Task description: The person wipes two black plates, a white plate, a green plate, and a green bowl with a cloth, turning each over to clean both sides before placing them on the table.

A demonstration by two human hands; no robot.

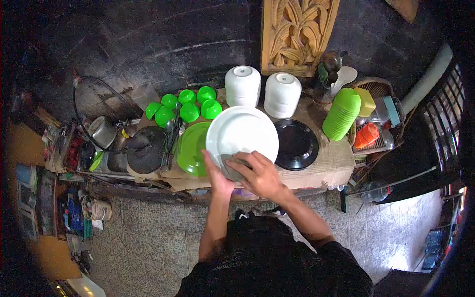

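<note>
A white plate [242, 129] is tilted up over the counter in front of me. My left hand [220, 180] grips its lower left rim, the thumb along the edge and the other fingers hidden beneath. My right hand [260, 174] lies over the plate's lower right part with bent fingers. Whether a small cloth is under those fingers, I cannot make out. Below and to the left of the plate is a green plate [190, 151]. Stacked black plates [298, 146] stand to its right. Two stacks of white bowls [242, 88] are upside down behind it.
Several green bowls [189, 112] and some cutlery [170, 136] are at the left, near a dark round lid [144, 149]. A tall stack of green cups [342, 115], orange cups [366, 135] and a wicker basket [371, 85] stand right. A carved wooden panel [298, 34] leans behind.
</note>
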